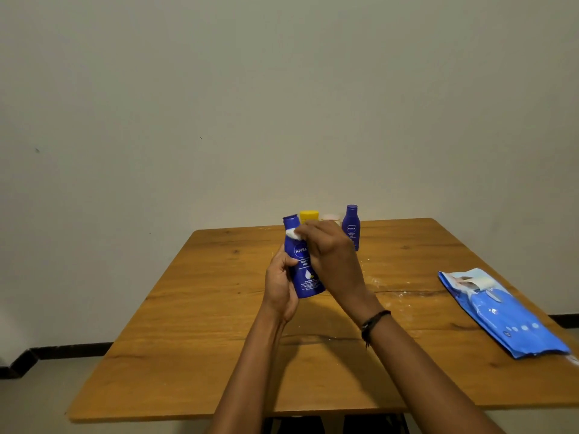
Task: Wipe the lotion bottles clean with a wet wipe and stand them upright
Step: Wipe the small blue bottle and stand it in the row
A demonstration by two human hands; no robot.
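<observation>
The near table edge (219, 415) runs under both forearms, with open wood between it and the grip. The left hand (280, 285) curls its fingers round the lower body of a blue lotion bottle (305, 274), held slightly tilted. The right hand (329, 252), with a dark bracelet (374, 322) on its wrist, pinches a white wet wipe (294, 234) against the bottle's shoulder, just under the cap. Left of the grip, open tabletop reaches the left edge. Well apart to the right, a blue wipes pack (501, 311) lies flat near the right edge. White smears (380, 281) mark the wood between. Just behind the grip stand a second blue bottle (351, 227), upright, a yellow-capped container (309, 215) and a pale container (330, 217), both partly hidden by the right hand. Beyond is a plain wall (282, 104) with black skirting (62, 350)
</observation>
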